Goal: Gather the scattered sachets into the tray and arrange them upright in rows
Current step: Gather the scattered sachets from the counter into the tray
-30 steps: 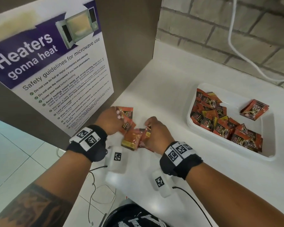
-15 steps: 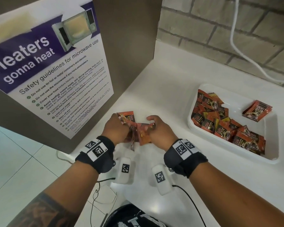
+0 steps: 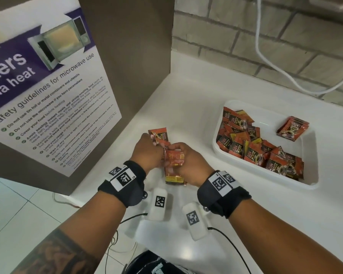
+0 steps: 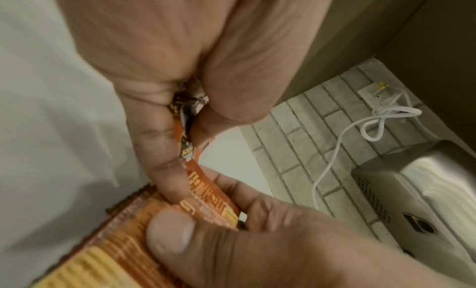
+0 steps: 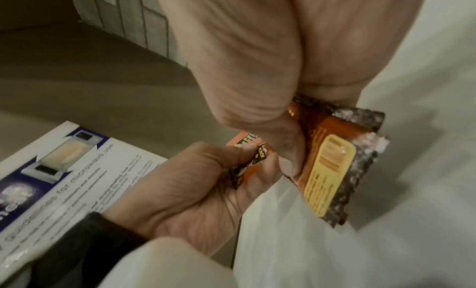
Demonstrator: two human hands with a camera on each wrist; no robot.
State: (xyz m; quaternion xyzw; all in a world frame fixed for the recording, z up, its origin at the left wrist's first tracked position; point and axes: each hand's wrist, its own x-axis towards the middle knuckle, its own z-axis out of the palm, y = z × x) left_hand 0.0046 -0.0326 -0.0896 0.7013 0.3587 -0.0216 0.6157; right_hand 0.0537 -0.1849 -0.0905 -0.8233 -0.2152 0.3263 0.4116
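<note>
Several orange-and-black sachets (image 3: 173,162) are bunched between my two hands at the counter's front left. My left hand (image 3: 154,149) pinches a few sachets (image 4: 189,129) on edge between thumb and fingers. My right hand (image 3: 181,155) grips a stack of sachets (image 5: 332,170), thumb pressed on the yellow-labelled back. The two bunches touch. The white tray (image 3: 265,176) sits to the right and holds several sachets (image 3: 251,150) leaning in a loose row along its left and front sides. A small separate stack (image 3: 292,128) lies at the tray's far side.
A brown panel with a microwave safety poster (image 3: 48,95) stands just left of my hands. A white cable (image 3: 265,62) hangs down the brick wall behind the tray. The counter (image 3: 186,107) ends at the left front, with tiled floor (image 3: 18,210) below.
My hands have drawn together, pulling the spread sachets off the counter into one bunch held on edge between them. The tray and its sachets have not moved.
</note>
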